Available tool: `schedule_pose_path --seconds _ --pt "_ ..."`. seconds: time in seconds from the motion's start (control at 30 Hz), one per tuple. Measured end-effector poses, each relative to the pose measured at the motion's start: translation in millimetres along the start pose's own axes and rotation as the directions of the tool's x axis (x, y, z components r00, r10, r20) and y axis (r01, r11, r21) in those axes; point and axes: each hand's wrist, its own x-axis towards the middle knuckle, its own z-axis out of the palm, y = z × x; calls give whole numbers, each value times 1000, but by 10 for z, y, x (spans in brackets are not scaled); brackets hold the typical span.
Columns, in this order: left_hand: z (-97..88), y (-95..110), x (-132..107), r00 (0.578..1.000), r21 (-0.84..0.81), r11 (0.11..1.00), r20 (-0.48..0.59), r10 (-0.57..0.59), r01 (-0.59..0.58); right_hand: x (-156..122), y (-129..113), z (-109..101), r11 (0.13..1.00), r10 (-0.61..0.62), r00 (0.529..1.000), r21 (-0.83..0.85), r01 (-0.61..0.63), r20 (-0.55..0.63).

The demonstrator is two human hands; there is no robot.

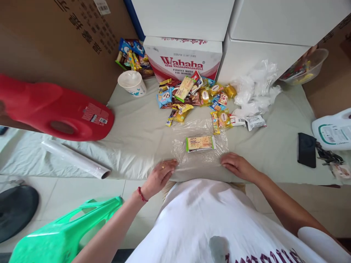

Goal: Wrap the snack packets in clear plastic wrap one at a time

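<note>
A sheet of clear plastic wrap lies flat on the pale cloth in front of me. One green-and-cream snack packet rests on its middle. My left hand pinches the near left edge of the wrap, fingers curled. My right hand presses the near right edge with fingers bent down on it. Behind the wrap lies a pile of small wrapped snacks.
A roll of clear wrap lies at left, beside a red jug on its side. A paper cup, a Wahaha carton, crumpled plastic bags, a black wallet, and a green stool surround me.
</note>
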Motion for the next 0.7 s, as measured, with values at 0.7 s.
schedule_pose_path --seconds 0.7 --pt "-757 160 965 494 276 846 -869 17 456 1094 11 -592 795 444 864 -341 -502 -237"
